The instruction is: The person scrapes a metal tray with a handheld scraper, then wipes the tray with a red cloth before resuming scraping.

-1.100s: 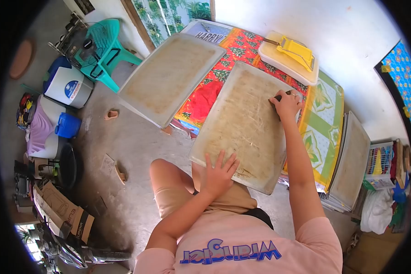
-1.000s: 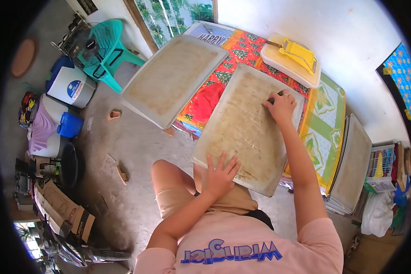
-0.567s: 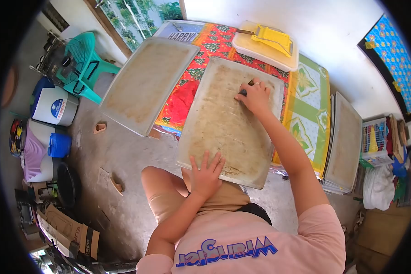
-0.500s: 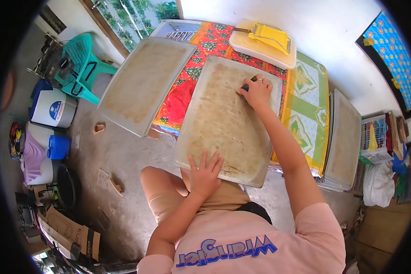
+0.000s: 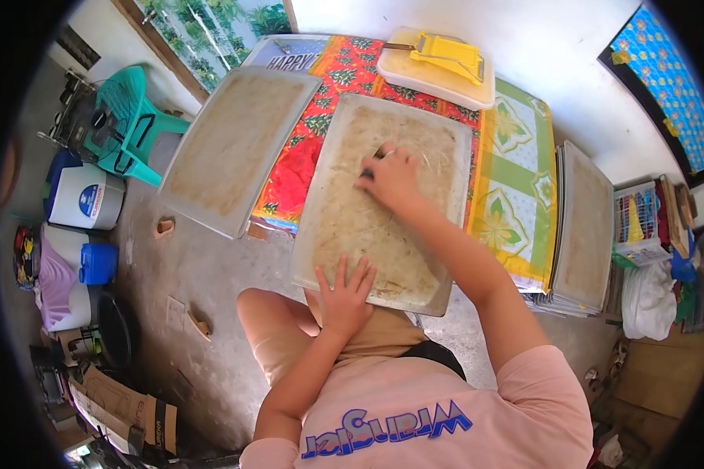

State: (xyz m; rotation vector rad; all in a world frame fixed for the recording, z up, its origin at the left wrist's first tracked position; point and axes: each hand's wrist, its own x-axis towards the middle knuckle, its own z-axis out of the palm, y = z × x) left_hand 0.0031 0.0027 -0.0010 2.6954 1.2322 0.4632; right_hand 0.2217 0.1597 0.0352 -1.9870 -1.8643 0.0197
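A large worn, brown-stained tray (image 5: 383, 234) lies across the front of the table and over my lap. My left hand (image 5: 346, 301) rests flat on its near left edge, fingers spread. Near the tray's upper middle, my right hand (image 5: 391, 178) is closed round a small dark object (image 5: 368, 173), pressed to the surface; the fingers hide most of it. To the left lies a second stained tray (image 5: 238, 148). A red cloth (image 5: 296, 173) sits between the two trays.
A white lidded container (image 5: 438, 78) with a yellow tool (image 5: 450, 56) on it stands at the table's back. More trays (image 5: 585, 227) are stacked on the right, beside a wire basket (image 5: 636, 215). At left are a green chair (image 5: 137, 156) and a white cooler (image 5: 86, 191).
My right hand has moved left across the tray with the dark object, from near its right edge to the upper middle. My left hand stays on the near edge. The view has shifted.
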